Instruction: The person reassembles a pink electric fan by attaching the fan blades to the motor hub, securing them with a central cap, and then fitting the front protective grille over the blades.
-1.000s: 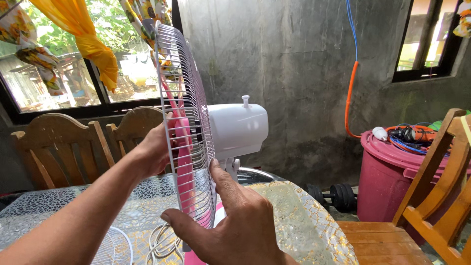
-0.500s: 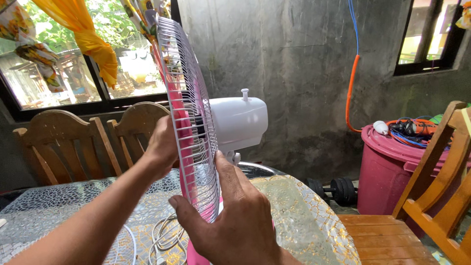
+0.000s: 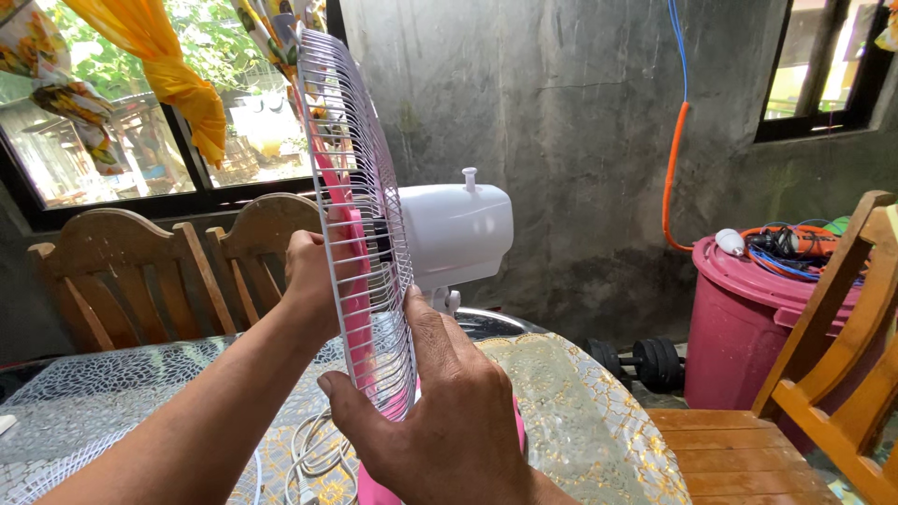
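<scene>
While grille stands upright on table: white wire fan grille (image 3: 360, 215) sits edge-on before white motor housing (image 3: 456, 229).
Left hand (image 3: 311, 271): grips grille's far edge, raised slightly since before.
Right hand (image 3: 440, 411): fingers spread against grille's lower rim, barely moved.
Table (image 3: 580, 421): patterned cover, coiled white cord (image 3: 313, 458).

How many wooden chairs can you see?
3. Two chairs stand behind the table by the window: the left chair and the middle chair, partly behind the left hand. The right chair is at the frame's edge. More may be hidden.
</scene>
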